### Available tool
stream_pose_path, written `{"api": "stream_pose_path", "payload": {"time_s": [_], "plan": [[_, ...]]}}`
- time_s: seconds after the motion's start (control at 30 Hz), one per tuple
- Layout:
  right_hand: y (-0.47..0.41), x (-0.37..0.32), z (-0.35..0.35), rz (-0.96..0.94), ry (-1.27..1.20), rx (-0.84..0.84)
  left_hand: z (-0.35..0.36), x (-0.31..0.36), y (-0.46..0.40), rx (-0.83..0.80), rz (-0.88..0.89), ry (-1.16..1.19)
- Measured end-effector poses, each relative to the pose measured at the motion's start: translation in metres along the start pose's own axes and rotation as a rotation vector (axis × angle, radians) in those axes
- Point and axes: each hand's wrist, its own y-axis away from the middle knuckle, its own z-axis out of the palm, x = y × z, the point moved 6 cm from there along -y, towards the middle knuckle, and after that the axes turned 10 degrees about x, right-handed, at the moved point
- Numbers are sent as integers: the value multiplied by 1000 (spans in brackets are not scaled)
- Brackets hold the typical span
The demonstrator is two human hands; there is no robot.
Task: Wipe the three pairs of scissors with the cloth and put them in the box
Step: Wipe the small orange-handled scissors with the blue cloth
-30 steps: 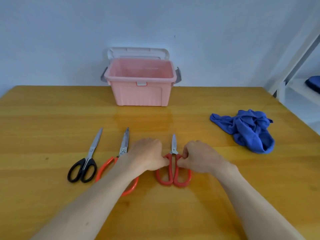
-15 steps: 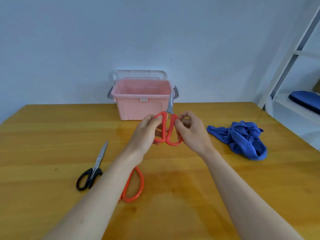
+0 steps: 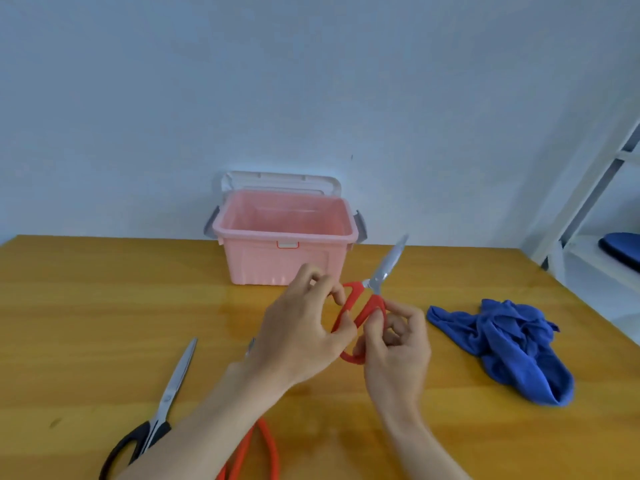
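Both hands hold the small red-handled scissors in the air above the table, blades tilted up and to the right. My left hand grips the left handle loop and my right hand grips the right one. The black-handled scissors lie on the table at the lower left. The orange-handled scissors lie under my left forearm, mostly hidden. The crumpled blue cloth rests on the table to the right. The open pink box stands at the back, empty as far as I can see.
The box's white lid leans behind it against the pale wall. The wooden table ends at the right beside a white metal frame holding a blue cushion.
The red-handled scissors were lifted off the table by both hands and have now tilted, their blades swinging to the right. The view has shifted downwards slightly.
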Motion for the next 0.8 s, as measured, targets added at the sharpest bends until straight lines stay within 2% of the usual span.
{"api": "stream_pose_path", "payload": {"time_s": [0.17,0.27,0.33,0.43,0.5,0.57,0.63,0.73,0.8], "plan": [[18,-6,0,56,-54,-95,-6,-2,27,-14,-12,-116],[27,-4,-4,57,-38,-158,-1,-1,41,-91,-89,-72],[28,-6,-4,21,-11,-203,0,1,49,-88,-121,-41],[26,-8,0,-102,72,-372,-5,-9,51,12,-176,17],[12,-7,-6,-274,276,-421,-9,-22,47,34,-192,-6],[-18,-1,-25,-409,547,-283,-11,-37,38,13,-162,-69],[-53,10,-58,-399,861,-60,-13,-47,27,-1,-128,-132],[-91,37,-109,-171,1138,108,-12,-58,12,-22,-116,-165],[-102,56,-129,-8,1245,88,-11,-58,7,-21,-114,-165]]}}
